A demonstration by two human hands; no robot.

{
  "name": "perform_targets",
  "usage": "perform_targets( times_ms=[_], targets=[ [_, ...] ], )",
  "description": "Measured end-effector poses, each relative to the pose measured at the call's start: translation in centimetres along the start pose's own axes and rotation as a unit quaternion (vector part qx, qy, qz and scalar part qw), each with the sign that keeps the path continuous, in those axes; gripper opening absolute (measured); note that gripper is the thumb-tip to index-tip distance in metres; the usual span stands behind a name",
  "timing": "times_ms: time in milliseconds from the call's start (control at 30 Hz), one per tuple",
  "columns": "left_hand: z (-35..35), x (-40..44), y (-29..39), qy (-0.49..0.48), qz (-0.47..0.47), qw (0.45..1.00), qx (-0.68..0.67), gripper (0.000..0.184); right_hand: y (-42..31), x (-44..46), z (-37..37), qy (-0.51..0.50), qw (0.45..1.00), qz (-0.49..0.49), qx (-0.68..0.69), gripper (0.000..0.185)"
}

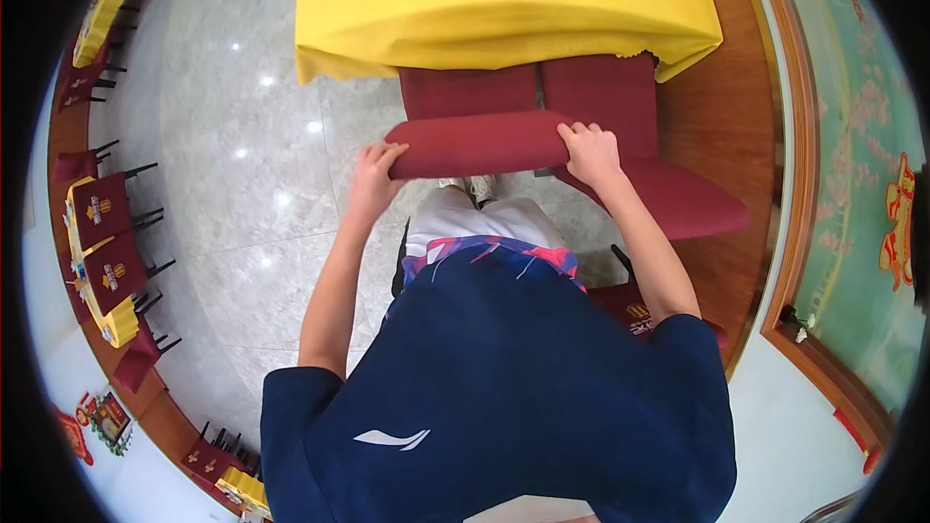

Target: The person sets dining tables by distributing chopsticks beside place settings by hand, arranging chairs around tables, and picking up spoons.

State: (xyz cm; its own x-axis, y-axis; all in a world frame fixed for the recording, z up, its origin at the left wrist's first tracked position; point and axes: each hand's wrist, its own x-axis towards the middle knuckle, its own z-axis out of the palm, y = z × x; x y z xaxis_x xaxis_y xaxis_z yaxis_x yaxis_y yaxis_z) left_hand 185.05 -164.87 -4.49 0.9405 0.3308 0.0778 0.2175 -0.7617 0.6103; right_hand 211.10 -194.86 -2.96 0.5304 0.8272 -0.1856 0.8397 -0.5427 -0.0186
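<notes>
Both hands grip the top of a dark red chair back in front of my body. My left hand is closed round its left end, fingers over the top edge. At the right end, my right hand holds the corner with bent fingers. Beyond the chair back, a red seat reaches to the hanging edge of a yellow tablecloth. A second red chair stands beside it on the right, with its back angled towards the wall.
Another red chair is close by my right side. Wood panelling runs along the right wall. Across the grey tiled floor, more red chairs and yellow-covered tables line the left wall.
</notes>
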Motion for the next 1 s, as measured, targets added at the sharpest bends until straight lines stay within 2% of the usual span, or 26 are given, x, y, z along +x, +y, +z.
perform_targets(
  times_ms=[367,400,500,567,600,633,700,733,767,833,900,1000],
  targets=[
    [0.7,-9.7,5.1,-0.042,-0.037,0.998,-0.011,0.058,-2.6,-10.4,0.9,-0.02,1.0,-0.007,0.007,0.043],
    [0.4,-10.2,5.2,-0.044,-0.014,0.999,0.017,0.058,-3.2,-11.2,0.7,-0.041,0.999,0.0,0.005,0.045],
    [-0.2,-11.8,4.9,-0.071,0.003,0.997,-0.007,0.056,-4.7,-13.0,1.3,-0.087,0.996,0.023,-0.003,0.055],
    [-0.7,-11.8,4.0,-0.087,0.014,0.996,0.004,0.058,-5.6,-13.9,2.0,-0.02,0.998,0.043,-0.032,0.062],
    [-1.3,-11.6,3.8,-0.102,0.028,0.994,-0.022,0.056,-6.1,-14.0,2.2,-0.085,0.992,0.078,-0.053,0.072],
    [-2.0,-11.6,3.3,-0.115,0.043,0.991,-0.048,0.054,-7.4,-13.8,1.9,-0.08,0.992,0.078,-0.059,0.072],
    [-3.2,-12.1,1.9,-0.097,0.046,0.99,-0.092,0.05,-11.1,-13.0,1.3,-0.104,0.97,0.128,-0.176,0.081],
    [-4.3,-13.1,0.6,-0.088,0.046,0.986,-0.137,0.046,-13.3,-12.4,1.0,-0.143,0.967,0.137,-0.159,0.09],
    [-5.4,-14.7,-1.3,-0.082,0.047,0.986,-0.135,0.046,-15.9,-11.5,0.9,-0.138,0.968,0.135,-0.162,0.09],
    [-6.7,-17.7,-5.8,-0.156,-0.057,0.966,-0.198,0.043,-21.4,-8.7,-0.2,-0.212,0.973,0.077,-0.057,0.095],
    [-7.0,-22.7,-12.3,-0.156,-0.086,0.97,-0.163,0.043,-27.8,-4.9,-1.3,-0.259,0.965,0.035,0.029,0.094],
    [-8.5,-33.9,-22.3,-0.134,-0.219,0.962,-0.099,0.044,-37.2,0.6,-0.5,-0.201,0.962,-0.12,0.143,0.078]
  ],
)
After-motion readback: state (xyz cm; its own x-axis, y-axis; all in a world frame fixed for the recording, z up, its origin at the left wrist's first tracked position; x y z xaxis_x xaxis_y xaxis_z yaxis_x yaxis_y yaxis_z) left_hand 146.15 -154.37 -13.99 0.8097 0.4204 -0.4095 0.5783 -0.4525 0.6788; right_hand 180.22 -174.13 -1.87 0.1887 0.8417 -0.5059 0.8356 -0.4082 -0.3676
